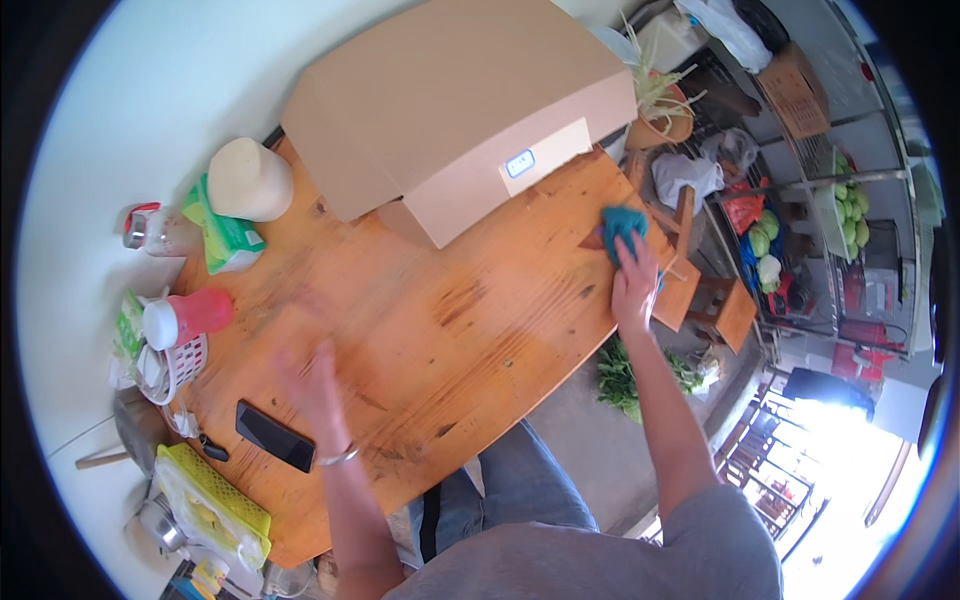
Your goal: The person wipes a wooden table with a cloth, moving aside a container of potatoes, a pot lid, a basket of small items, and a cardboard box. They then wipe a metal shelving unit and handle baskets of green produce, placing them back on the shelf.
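Observation:
A wooden table (480, 307) with dark stains lies before me. At its right end my right hand (634, 289) is on a bunched teal cloth (624, 225), pressing it against the tabletop near the edge. My left hand (311, 382), blurred by motion and with a bracelet at the wrist, is over the left part of the table, fingers apart and nothing in it. Just below and left of that hand lies a black smartphone (275, 436). A large cardboard box (465, 97) takes up the table's far side.
Along the left edge stand a toilet roll (250, 180), a green tissue pack (217, 229), a glass jar (169, 231), a pink bottle with a white lid (202, 311), a white basket (187, 360) and a yellow basket (217, 491). Wooden stools (724, 311) and leafy greens (619, 375) are beyond the right edge.

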`<action>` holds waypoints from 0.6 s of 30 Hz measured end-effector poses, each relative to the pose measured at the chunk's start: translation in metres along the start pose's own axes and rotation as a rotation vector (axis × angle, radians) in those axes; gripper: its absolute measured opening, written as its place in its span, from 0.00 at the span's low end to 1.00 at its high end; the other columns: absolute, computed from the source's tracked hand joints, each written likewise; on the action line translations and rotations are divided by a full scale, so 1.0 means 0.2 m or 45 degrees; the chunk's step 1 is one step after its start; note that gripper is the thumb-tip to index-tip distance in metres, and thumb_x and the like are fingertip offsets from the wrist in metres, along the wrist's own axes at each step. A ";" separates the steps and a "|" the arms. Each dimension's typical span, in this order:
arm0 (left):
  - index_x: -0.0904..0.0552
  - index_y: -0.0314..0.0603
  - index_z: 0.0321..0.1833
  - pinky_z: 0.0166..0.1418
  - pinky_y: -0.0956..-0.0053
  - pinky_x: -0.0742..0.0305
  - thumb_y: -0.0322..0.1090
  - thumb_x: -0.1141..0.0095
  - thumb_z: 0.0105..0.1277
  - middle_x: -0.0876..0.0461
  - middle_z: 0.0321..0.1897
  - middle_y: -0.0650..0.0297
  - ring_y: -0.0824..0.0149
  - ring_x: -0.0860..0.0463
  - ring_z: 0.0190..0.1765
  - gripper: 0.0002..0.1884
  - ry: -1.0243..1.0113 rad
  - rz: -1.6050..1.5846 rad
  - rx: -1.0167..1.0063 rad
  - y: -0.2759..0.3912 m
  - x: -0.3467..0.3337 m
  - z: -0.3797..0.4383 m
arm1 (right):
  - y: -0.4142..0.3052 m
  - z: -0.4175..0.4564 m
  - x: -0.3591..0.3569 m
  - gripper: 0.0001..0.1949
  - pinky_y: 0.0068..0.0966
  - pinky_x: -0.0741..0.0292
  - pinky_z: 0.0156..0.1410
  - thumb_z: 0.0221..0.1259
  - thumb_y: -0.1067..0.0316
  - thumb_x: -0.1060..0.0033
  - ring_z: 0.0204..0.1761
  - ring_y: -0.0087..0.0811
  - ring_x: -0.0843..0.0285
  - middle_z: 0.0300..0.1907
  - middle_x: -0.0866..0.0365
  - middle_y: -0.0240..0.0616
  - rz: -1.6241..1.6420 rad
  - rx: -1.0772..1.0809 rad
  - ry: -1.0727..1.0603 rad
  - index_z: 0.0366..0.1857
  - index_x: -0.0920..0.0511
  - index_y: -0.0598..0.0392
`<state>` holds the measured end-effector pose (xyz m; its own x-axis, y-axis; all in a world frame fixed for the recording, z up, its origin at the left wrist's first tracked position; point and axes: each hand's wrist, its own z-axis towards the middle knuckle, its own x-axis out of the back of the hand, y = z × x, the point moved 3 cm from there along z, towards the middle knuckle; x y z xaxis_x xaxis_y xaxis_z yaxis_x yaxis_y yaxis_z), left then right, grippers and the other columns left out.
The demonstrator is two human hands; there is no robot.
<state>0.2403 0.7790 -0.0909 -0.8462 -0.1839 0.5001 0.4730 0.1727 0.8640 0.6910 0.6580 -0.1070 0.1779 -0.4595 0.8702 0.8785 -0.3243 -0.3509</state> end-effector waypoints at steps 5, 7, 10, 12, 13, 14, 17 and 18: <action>0.30 0.33 0.59 0.68 0.65 0.33 0.25 0.49 0.64 0.26 0.55 0.52 0.60 0.26 0.60 0.20 -0.756 -1.065 0.764 0.41 -0.73 -0.04 | -0.13 -0.10 0.01 0.23 0.41 0.37 0.66 0.45 0.81 0.52 0.60 0.51 0.33 0.60 0.28 0.46 0.058 -0.009 -0.036 0.49 0.19 0.54; 0.29 0.31 0.57 0.67 0.65 0.30 0.23 0.52 0.64 0.26 0.55 0.51 0.59 0.26 0.59 0.17 -0.739 -1.315 0.943 0.52 -0.90 -0.12 | -0.11 -0.08 0.01 0.22 0.41 0.37 0.66 0.45 0.81 0.52 0.60 0.51 0.33 0.59 0.28 0.45 0.045 -0.019 -0.014 0.48 0.19 0.54; 0.28 0.29 0.53 0.62 0.68 0.25 0.20 0.55 0.66 0.24 0.52 0.53 0.61 0.22 0.54 0.13 -0.504 -1.743 1.085 0.58 -1.06 -0.16 | -0.12 -0.08 0.01 0.22 0.40 0.36 0.65 0.43 0.81 0.51 0.60 0.49 0.32 0.57 0.26 0.44 0.031 -0.043 0.017 0.46 0.18 0.54; 0.24 0.33 0.48 0.52 0.72 0.18 0.21 0.56 0.68 0.19 0.45 0.58 0.64 0.18 0.46 0.09 -0.405 -2.073 1.227 0.59 -1.10 -0.16 | -0.11 -0.08 0.01 0.22 0.41 0.34 0.61 0.42 0.80 0.50 0.59 0.46 0.31 0.57 0.26 0.42 0.008 -0.032 0.041 0.45 0.17 0.52; 0.23 0.35 0.47 0.50 0.73 0.17 0.21 0.55 0.68 0.19 0.44 0.59 0.65 0.18 0.44 0.09 -0.615 -2.254 1.188 0.62 -1.11 -0.14 | -0.10 -0.09 0.01 0.21 0.41 0.33 0.60 0.42 0.80 0.49 0.59 0.45 0.31 0.57 0.25 0.40 -0.006 -0.030 0.054 0.44 0.17 0.51; 0.22 0.37 0.47 0.48 0.74 0.17 0.21 0.54 0.68 0.18 0.42 0.60 0.66 0.18 0.43 0.09 -0.831 -2.428 1.143 0.65 -1.13 -0.11 | -0.09 -0.09 0.01 0.21 0.41 0.33 0.61 0.43 0.79 0.49 0.60 0.44 0.31 0.57 0.26 0.39 -0.006 -0.048 0.053 0.45 0.17 0.50; 0.23 0.43 0.48 0.44 0.72 0.16 0.31 0.52 0.70 0.18 0.42 0.64 0.66 0.18 0.44 0.08 -0.917 -2.360 1.108 0.68 -1.16 0.07 | -0.09 -0.08 0.02 0.21 0.41 0.34 0.61 0.44 0.79 0.48 0.60 0.43 0.31 0.58 0.26 0.38 -0.032 -0.068 0.021 0.45 0.17 0.49; 0.23 0.43 0.49 0.44 0.71 0.16 0.34 0.52 0.70 0.19 0.43 0.64 0.65 0.18 0.45 0.09 -0.718 -2.219 1.208 0.70 -1.16 0.12 | -0.10 -0.08 0.02 0.21 0.42 0.34 0.62 0.44 0.78 0.48 0.60 0.43 0.31 0.58 0.26 0.36 -0.008 -0.072 0.019 0.46 0.17 0.48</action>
<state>0.4968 0.8693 -0.0882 -0.2227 -0.4513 -0.8642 -0.8278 0.5558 -0.0769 0.6670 0.6494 -0.1031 0.1652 -0.4692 0.8675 0.8533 -0.3731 -0.3643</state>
